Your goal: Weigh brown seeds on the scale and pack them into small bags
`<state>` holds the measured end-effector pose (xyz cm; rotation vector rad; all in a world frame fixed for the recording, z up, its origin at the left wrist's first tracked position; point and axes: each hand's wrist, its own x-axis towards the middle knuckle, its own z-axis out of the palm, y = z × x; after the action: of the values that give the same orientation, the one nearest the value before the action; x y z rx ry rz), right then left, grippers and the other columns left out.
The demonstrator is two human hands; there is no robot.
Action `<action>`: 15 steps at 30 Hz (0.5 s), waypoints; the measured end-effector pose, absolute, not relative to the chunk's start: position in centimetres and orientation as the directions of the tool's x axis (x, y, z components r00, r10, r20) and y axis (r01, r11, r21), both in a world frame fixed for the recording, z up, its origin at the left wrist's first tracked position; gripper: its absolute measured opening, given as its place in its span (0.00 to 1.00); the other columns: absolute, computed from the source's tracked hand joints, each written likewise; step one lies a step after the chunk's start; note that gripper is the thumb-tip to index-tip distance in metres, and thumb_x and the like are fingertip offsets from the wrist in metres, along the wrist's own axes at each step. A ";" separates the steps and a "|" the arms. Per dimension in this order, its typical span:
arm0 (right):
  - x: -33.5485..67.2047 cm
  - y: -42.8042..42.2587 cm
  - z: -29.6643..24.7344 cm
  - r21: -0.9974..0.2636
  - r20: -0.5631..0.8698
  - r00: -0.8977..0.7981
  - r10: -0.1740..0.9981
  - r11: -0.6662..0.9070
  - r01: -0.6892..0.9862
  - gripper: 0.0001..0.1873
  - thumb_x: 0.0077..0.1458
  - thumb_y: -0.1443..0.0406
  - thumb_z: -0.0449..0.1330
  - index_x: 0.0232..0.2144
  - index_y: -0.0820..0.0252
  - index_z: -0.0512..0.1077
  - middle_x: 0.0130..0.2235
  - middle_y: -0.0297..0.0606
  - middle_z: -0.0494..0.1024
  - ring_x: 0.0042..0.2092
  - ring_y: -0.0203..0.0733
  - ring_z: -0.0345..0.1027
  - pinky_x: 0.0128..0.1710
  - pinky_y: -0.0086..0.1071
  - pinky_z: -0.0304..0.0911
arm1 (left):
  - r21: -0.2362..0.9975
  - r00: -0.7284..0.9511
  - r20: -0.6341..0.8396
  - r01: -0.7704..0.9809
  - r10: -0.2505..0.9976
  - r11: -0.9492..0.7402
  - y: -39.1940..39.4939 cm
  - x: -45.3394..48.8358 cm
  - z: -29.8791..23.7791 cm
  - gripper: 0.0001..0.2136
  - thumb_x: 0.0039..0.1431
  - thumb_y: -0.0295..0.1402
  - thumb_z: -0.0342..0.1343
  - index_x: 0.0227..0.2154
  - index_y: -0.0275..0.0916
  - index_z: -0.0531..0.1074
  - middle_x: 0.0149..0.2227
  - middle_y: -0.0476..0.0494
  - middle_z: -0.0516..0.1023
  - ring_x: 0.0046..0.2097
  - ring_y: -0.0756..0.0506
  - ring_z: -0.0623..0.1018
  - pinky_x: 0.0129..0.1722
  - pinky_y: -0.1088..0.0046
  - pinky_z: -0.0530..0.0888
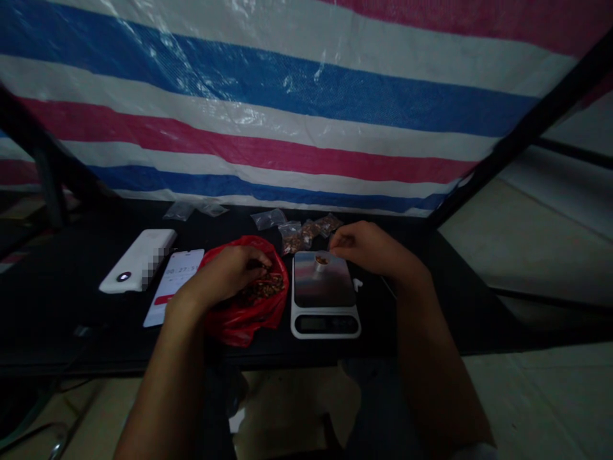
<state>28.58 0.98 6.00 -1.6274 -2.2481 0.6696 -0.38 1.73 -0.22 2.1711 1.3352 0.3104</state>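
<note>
My left hand [228, 271] reaches into an open red plastic bag [244, 313] holding small brown pieces [265, 285], its fingers curled down among them. My right hand [364, 246] hovers over the far edge of a small digital scale [324, 294], fingers pinched together just above a little white cup [321, 262] that stands on the steel platform with brown bits inside. What the pinch holds is too small to name.
Behind the scale lie several small clear bags of brown pieces [306, 233]. A phone with a lit screen [175, 284] and a white power bank [138, 260] rest to the left on the black table [57, 306]. A striped tarp [287, 108] hangs behind.
</note>
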 end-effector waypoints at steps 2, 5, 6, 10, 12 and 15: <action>28.1 1.0 6.0 -0.522 -0.021 -0.365 0.931 0.301 0.798 0.07 0.56 0.70 0.62 0.32 0.62 0.81 0.32 0.36 0.83 0.34 0.37 0.75 0.33 0.27 0.61 | 0.577 0.482 -0.095 0.739 0.871 -0.347 1.7 -0.3 -0.2 0.12 0.60 0.31 0.54 0.41 0.45 0.81 0.44 0.49 0.84 0.43 0.46 0.82 0.48 0.71 0.75; 27.0 1.0 5.4 -0.441 0.018 -0.403 0.915 0.369 0.818 0.10 0.59 0.68 0.60 0.29 0.61 0.80 0.32 0.38 0.82 0.34 0.39 0.73 0.35 0.30 0.60 | 0.574 0.471 -0.111 0.749 0.875 -0.331 1.7 -0.5 -0.3 0.12 0.60 0.30 0.54 0.43 0.44 0.81 0.44 0.49 0.85 0.42 0.46 0.82 0.47 0.71 0.75; 26.4 1.0 5.2 -0.400 0.061 -0.405 0.912 0.395 0.827 0.11 0.61 0.67 0.59 0.29 0.61 0.80 0.33 0.39 0.82 0.36 0.40 0.73 0.37 0.31 0.61 | 0.566 0.463 -0.119 0.758 0.878 -0.323 1.7 -0.6 -0.4 0.13 0.60 0.30 0.54 0.43 0.44 0.81 0.44 0.48 0.85 0.42 0.46 0.82 0.47 0.71 0.75; 23.3 0.3 4.5 -0.217 0.225 -0.465 0.856 0.509 0.833 0.09 0.62 0.67 0.58 0.37 0.61 0.79 0.43 0.45 0.82 0.48 0.47 0.71 0.50 0.37 0.60 | 0.485 0.428 -0.141 0.816 0.893 -0.314 1.8 -0.9 -0.5 0.14 0.58 0.27 0.54 0.42 0.44 0.82 0.43 0.47 0.85 0.43 0.44 0.83 0.46 0.72 0.74; 21.6 -0.2 3.8 -0.139 0.176 -0.524 0.833 0.548 0.825 0.08 0.61 0.67 0.59 0.38 0.61 0.79 0.45 0.46 0.81 0.51 0.50 0.69 0.52 0.40 0.59 | 0.449 0.418 -0.148 0.836 0.896 -0.316 1.8 -1.0 -0.6 0.15 0.57 0.25 0.54 0.42 0.44 0.82 0.43 0.46 0.85 0.42 0.44 0.83 0.45 0.72 0.74; 19.6 -0.8 2.6 -0.034 0.070 -0.557 0.828 0.560 0.828 0.09 0.60 0.68 0.59 0.39 0.63 0.79 0.46 0.51 0.81 0.53 0.54 0.68 0.54 0.44 0.60 | 0.444 0.409 -0.153 0.842 0.899 -0.307 1.8 -1.3 -0.6 0.16 0.56 0.25 0.54 0.43 0.43 0.82 0.42 0.44 0.85 0.41 0.43 0.83 0.42 0.72 0.74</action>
<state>19.63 -0.82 2.62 -1.4386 -2.7050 -0.0043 -1.26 1.78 -0.59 2.2133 1.4822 0.1697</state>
